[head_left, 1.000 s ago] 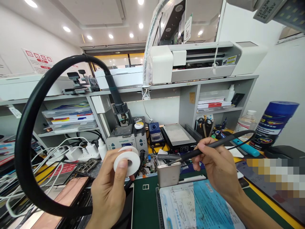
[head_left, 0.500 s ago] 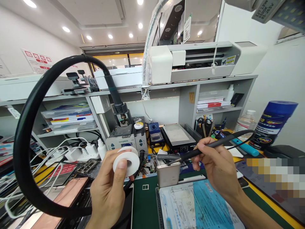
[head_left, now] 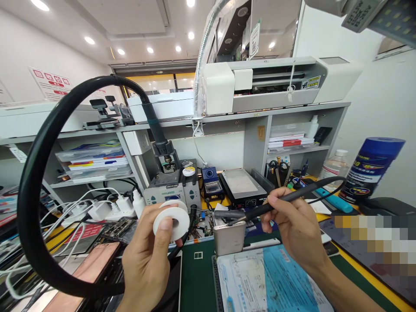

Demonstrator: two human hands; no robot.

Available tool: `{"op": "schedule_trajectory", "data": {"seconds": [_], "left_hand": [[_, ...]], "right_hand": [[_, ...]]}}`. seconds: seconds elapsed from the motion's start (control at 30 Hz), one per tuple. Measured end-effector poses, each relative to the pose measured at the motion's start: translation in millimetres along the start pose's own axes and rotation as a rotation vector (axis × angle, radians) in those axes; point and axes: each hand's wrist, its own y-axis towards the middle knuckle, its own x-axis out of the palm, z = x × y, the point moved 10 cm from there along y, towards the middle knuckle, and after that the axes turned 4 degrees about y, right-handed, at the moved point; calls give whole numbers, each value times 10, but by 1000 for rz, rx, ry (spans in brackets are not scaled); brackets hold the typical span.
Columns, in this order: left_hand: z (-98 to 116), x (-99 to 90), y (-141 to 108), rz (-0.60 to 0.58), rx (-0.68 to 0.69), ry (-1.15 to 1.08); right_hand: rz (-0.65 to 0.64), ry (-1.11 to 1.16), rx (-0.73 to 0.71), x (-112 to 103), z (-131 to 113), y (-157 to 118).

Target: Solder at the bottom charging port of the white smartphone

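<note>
My left hand point(head_left: 146, 255) is closed on a small white spool point(head_left: 180, 220), thumb pressed on its near flange; any wire on it is too small to make out. My right hand point(head_left: 292, 221) grips the black handle of a soldering iron point(head_left: 269, 208), its cord looping back to the right. The iron points left, its tip end just over a silver metal box point(head_left: 229, 240), beside a dark grey rod-like part point(head_left: 227, 214). Whether the tip touches the box I cannot tell. A tiny silver frame point(head_left: 198, 255) lies on the green mat point(head_left: 196, 286) between my hands.
A hot-air station point(head_left: 165, 190) with a thick black hose point(head_left: 29, 173) arching at left stands behind. Further right are a soldering station point(head_left: 212, 184) and a heating plate point(head_left: 243, 186). A blue-and-white package point(head_left: 269, 277) lies in front; a blue spray can point(head_left: 370, 169) stands right.
</note>
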Motion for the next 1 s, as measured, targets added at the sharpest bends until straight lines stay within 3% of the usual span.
{"op": "schedule_trajectory", "data": {"seconds": [1.0], "left_hand": [[26,21,-2,-21,29,34]], "right_hand": [[2,5,10,-5,8,-14]]}}
